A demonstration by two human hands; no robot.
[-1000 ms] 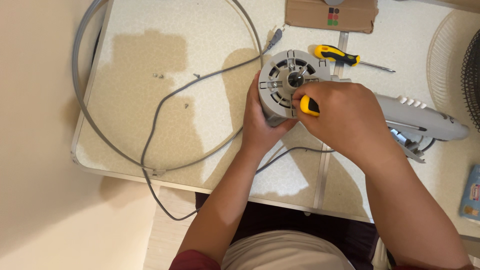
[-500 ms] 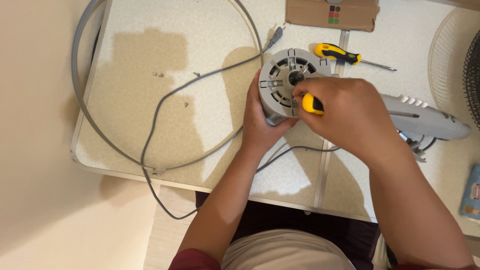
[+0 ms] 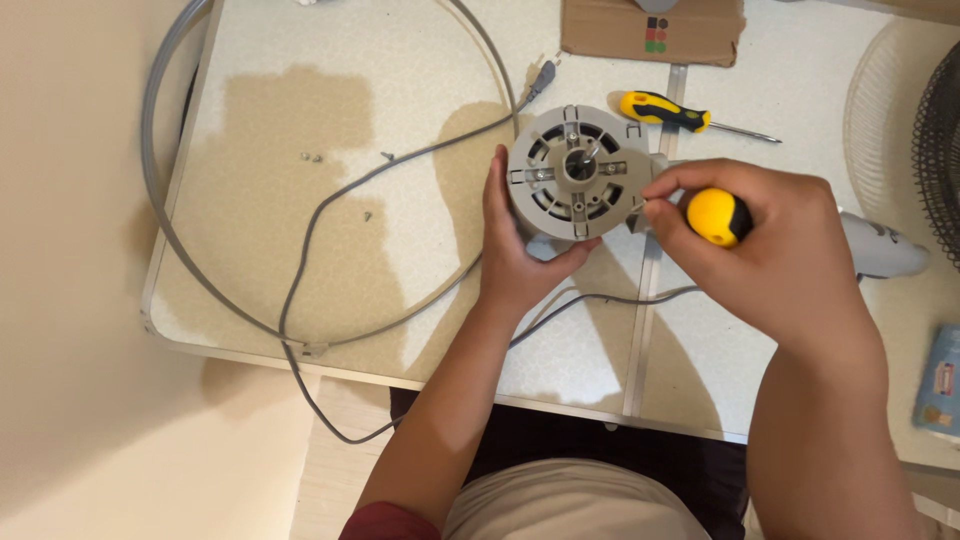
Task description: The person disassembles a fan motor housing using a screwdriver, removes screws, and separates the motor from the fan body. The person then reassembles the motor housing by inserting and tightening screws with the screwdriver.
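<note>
My left hand [image 3: 515, 250] cups the left and lower side of a round grey fan motor housing [image 3: 578, 172], holding it upright on the table [image 3: 400, 120]. My right hand [image 3: 770, 250] grips a yellow and black screwdriver handle [image 3: 717, 216]; its fingertips touch the housing's right edge. The screwdriver's shaft is hidden by my fingers. A grey power cord [image 3: 330, 200] runs from the housing across the table and off its front edge.
A second yellow screwdriver [image 3: 680, 113] lies behind the housing. A few small screws [image 3: 312, 157] sit at the left. A grey ring [image 3: 160, 200] circles the left side. Cardboard [image 3: 650, 30] lies at the back, fan grilles [image 3: 920, 130] at the right, a grey fan body [image 3: 880, 245] behind my right hand.
My right hand with the screwdriver has drawn back to the right off the housing's face, uncovering its front. My left hand stays on the housing.
</note>
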